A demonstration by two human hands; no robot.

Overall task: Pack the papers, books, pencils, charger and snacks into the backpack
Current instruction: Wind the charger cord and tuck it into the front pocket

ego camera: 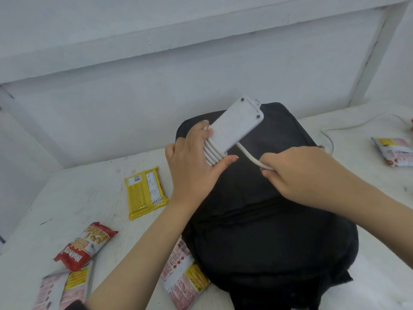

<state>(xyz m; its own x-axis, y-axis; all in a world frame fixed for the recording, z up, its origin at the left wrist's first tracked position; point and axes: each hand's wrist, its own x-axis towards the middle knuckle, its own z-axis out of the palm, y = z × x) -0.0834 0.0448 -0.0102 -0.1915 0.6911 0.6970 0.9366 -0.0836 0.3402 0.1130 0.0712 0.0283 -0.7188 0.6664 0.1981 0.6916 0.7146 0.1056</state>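
Mid-wrap on the charger [237,126] here: held up over the far end of the backpack [268,231], clamped in the left hand [192,166] with the fingers curled round the coils already on the body. Looks like four or five loops of cord [245,153], stacked side by side. Just beside that, pinched in the right hand [297,173], the next stretch of cord, pulled fairly taut.

To do this bit well: keep the tension light and even, lay each new loop right next to the last instead of crossing over, and pin the finished coils with the left thumb (otherwise guaranteed to spring loose). Looks like plenty of slack trailing over the counter [89,198] off to the right, so feed it through the right fingers rather than yanking. Could snag on the pink packet [393,151] lying near that tail. Tuck the end under a loop at the finish.

Can't spot any open compartment on the backpack; lying flat, zip line across the middle looks closed from here. Worth opening before letting go of the bundle. Also waiting on the counter: yellow packet [146,192], red peanut packet [87,245], more pink ones by the bag's near left edge.
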